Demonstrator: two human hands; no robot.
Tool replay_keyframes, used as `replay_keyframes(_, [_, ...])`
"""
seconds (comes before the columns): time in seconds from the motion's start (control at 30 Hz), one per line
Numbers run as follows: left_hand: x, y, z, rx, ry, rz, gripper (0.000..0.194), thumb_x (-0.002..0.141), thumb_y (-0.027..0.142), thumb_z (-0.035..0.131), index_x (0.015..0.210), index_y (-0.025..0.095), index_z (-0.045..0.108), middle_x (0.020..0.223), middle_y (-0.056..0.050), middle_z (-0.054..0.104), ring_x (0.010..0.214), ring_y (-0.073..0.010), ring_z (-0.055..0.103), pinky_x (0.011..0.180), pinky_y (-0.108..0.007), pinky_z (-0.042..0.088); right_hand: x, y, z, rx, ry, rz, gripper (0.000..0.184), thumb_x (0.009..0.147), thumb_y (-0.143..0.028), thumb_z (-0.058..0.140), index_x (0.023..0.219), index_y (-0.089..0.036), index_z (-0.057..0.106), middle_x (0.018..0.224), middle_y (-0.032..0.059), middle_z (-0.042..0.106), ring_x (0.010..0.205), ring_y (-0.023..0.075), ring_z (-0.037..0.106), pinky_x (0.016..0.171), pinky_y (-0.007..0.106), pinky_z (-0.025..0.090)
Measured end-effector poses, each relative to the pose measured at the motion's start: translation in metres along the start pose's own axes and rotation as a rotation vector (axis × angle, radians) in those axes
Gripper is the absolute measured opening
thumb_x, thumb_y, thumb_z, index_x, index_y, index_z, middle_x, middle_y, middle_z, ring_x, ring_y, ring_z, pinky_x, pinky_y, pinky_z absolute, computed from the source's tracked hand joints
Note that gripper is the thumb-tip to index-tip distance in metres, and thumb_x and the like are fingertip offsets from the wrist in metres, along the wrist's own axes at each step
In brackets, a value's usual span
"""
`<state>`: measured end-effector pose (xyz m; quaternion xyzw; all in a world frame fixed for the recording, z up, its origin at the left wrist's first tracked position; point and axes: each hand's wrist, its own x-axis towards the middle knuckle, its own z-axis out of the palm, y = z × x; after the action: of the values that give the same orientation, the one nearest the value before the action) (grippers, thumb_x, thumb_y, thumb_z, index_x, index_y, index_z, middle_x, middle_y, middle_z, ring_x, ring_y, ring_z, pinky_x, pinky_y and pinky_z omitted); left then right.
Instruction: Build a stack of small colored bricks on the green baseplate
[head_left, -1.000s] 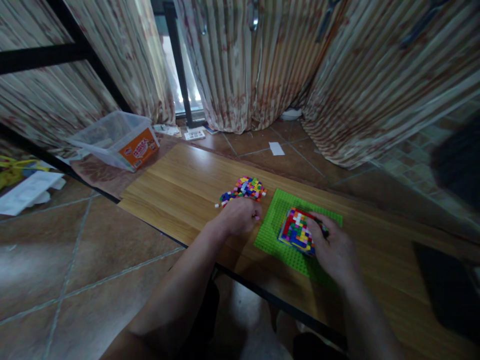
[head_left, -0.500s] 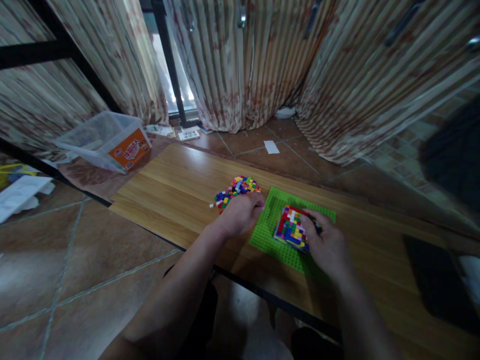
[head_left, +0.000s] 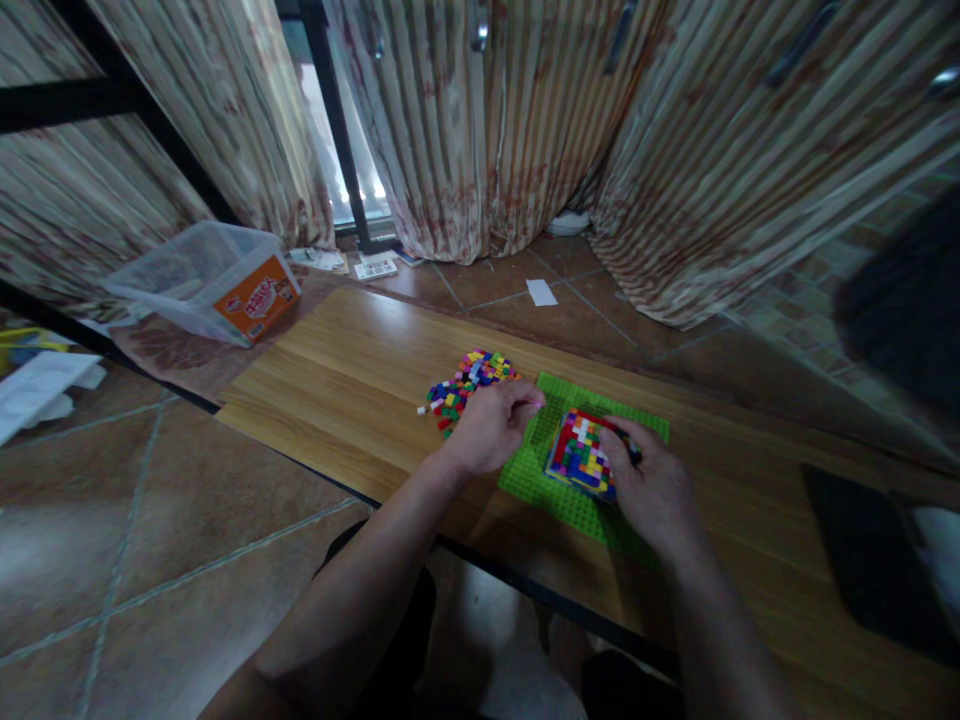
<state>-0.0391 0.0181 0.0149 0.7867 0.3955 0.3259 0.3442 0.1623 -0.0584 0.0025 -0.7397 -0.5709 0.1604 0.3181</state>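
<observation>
A green studded baseplate (head_left: 536, 480) lies on the wooden table (head_left: 352, 380). On it sits a square block of many-coloured small bricks (head_left: 579, 452). My right hand (head_left: 651, 490) rests against the block's right side, fingers curled on its edge. My left hand (head_left: 491, 428) hovers at the baseplate's left edge, fingers pinched on a small pink brick (head_left: 537, 402). A loose pile of coloured bricks (head_left: 465, 382) lies just left of it.
A clear plastic box with an orange label (head_left: 214, 285) stands on the floor beyond the table's left end. Striped curtains (head_left: 675, 150) hang behind. A dark flat object (head_left: 870, 575) lies on the table at the right. Papers lie on the tiled floor.
My left hand has left the brick pile and moved right to the baseplate's edge, now pinching a small pink brick. My right hand has stayed on the block.
</observation>
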Motion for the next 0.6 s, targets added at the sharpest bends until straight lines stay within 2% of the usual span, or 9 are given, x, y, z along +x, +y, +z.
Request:
replay_keyframes(0.07, [-0.001, -0.002, 0.002, 0.038, -0.049, 0.001, 0.019, 0.087, 0.014, 0.046, 0.085, 0.017, 0.065, 0.08, -0.002, 0.068, 0.076, -0.0139, 0.061, 0.071, -0.023, 0.046, 0.0, 0.0, 0.0, -0.004, 0.003, -0.003, 0.051, 0.089, -0.058, 0.043, 0.112, -0.019, 0.068, 0.104, 0.0111, 0.069, 0.09, 0.0242, 0.064, 0.082, 0.039, 0.049])
replay_keyframes(0.17, [-0.003, -0.003, 0.0, 0.214, -0.137, -0.04, 0.018, 0.085, 0.015, 0.049, 0.08, 0.018, 0.066, 0.077, -0.002, 0.068, 0.072, -0.0149, 0.062, 0.068, -0.023, 0.044, 0.0, 0.0, 0.0, -0.001, 0.007, -0.022, 0.052, 0.089, -0.058, 0.042, 0.112, -0.019, 0.068, 0.107, 0.0112, 0.069, 0.092, 0.0244, 0.064, 0.084, 0.039, 0.049])
replay_keyframes(0.33, [-0.006, -0.001, -0.008, 0.472, -0.133, -0.162, 0.02, 0.085, 0.018, 0.05, 0.079, 0.019, 0.069, 0.079, -0.007, 0.072, 0.075, -0.0202, 0.066, 0.066, -0.027, 0.044, 0.0, 0.0, 0.0, -0.001, 0.01, -0.034, 0.054, 0.09, -0.059, 0.041, 0.113, -0.019, 0.068, 0.107, 0.0117, 0.069, 0.091, 0.0242, 0.064, 0.083, 0.039, 0.049])
replay_keyframes(0.47, [-0.005, -0.001, -0.01, 0.481, -0.13, -0.165, 0.021, 0.084, 0.015, 0.051, 0.082, 0.019, 0.072, 0.084, -0.008, 0.073, 0.08, -0.0217, 0.067, 0.069, -0.029, 0.046, 0.0, 0.0, 0.0, -0.004, -0.005, -0.023, 0.053, 0.09, -0.058, 0.041, 0.114, -0.018, 0.067, 0.108, 0.0121, 0.069, 0.093, 0.0247, 0.063, 0.085, 0.04, 0.048])
replay_keyframes(0.6, [-0.004, -0.003, -0.009, 0.343, -0.08, -0.101, 0.018, 0.081, 0.014, 0.054, 0.079, 0.017, 0.071, 0.083, -0.006, 0.072, 0.079, -0.0185, 0.065, 0.07, -0.026, 0.046, 0.001, 0.0, 0.0, -0.007, -0.008, -0.005, 0.053, 0.09, -0.058, 0.041, 0.114, -0.018, 0.068, 0.109, 0.0123, 0.069, 0.093, 0.025, 0.063, 0.086, 0.041, 0.048])
